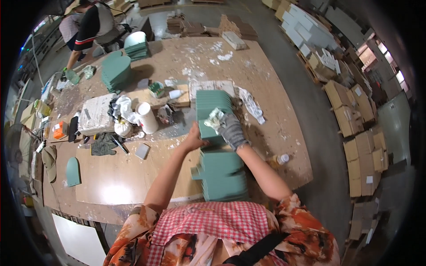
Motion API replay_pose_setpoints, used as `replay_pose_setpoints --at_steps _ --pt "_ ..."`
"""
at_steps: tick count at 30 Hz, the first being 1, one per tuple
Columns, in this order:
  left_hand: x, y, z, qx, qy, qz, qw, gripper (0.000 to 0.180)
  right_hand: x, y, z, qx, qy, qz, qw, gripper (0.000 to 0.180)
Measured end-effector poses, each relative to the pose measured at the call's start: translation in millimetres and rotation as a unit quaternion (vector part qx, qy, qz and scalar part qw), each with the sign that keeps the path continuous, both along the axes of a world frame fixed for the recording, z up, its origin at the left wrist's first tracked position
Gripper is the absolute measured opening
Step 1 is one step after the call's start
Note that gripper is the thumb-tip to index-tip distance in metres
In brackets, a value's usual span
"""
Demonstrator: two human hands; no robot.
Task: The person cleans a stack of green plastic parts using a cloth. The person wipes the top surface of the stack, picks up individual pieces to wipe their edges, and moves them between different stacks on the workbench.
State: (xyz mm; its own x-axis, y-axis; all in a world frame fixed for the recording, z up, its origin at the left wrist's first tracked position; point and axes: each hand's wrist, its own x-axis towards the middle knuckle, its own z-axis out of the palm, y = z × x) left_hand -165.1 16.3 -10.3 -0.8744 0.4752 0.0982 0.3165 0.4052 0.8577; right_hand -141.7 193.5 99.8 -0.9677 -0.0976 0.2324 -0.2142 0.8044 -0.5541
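Observation:
My bare left hand (194,138) grips the left edge of a green panel (210,132) in front of me. In a grey knitted glove, my right hand (231,132) presses a crumpled, stained rag (215,119) onto that panel's face. Beyond it stands a row of similar green panels (214,98), packed tightly together. Nearer to my body lies another stack of green panels (222,170), with one piece jutting out to the left. The fingers under the rag are partly hidden.
Left of my arms are a white cylindrical container (146,118), a grey glove (104,144) and a round-topped green panel (73,171). A small bottle (282,158) lies right of my right forearm. More green panels (115,71) stand far left, near another person (95,29). Cartons (364,150) line the right.

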Motion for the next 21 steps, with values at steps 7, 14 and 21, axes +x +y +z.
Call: replay_pose_setpoints --at_steps 7,14,21 --pt "-12.0 1.3 -9.5 0.061 -0.076 -0.115 0.989 0.094 -0.1 -60.2 -19.8 0.255 0.020 0.043 0.966 0.029" --pt "-1.7 -1.0 8.1 0.000 -0.058 -0.022 0.998 0.098 6.8 0.9 -17.4 -0.027 0.075 -0.023 0.997 0.029" --pt "-2.6 10.3 9.9 0.019 -0.049 -0.019 0.998 0.098 1.4 1.1 -45.3 0.129 0.125 -0.028 0.983 0.032"
